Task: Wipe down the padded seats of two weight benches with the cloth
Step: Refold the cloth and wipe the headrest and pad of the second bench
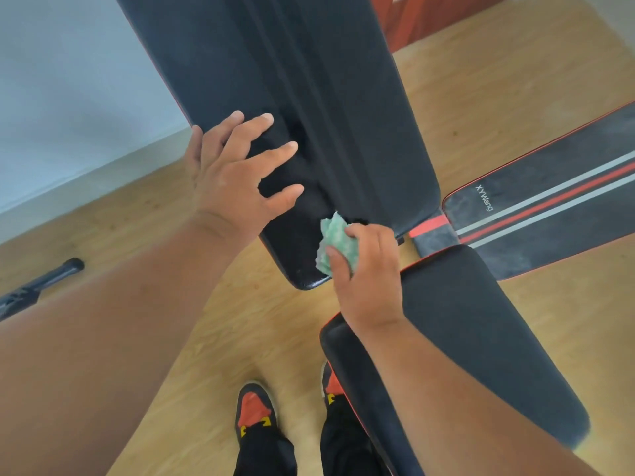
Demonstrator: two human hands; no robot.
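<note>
While the left hand (237, 176) lies flat with fingers spread on the long black bench pad (275, 80), the right hand (364, 266) pinches a bunched green-and-white cloth (335, 240) against that pad's near end.

Wadded this tight, the cloth probably meets the vinyl with only a small patch, so strokes could leave unwiped strips, above all in the pad's centre groove. The second bench seat (464, 338), just beside the right wrist, and its striped backrest (549, 204) look dusty and could be skipped.
</note>
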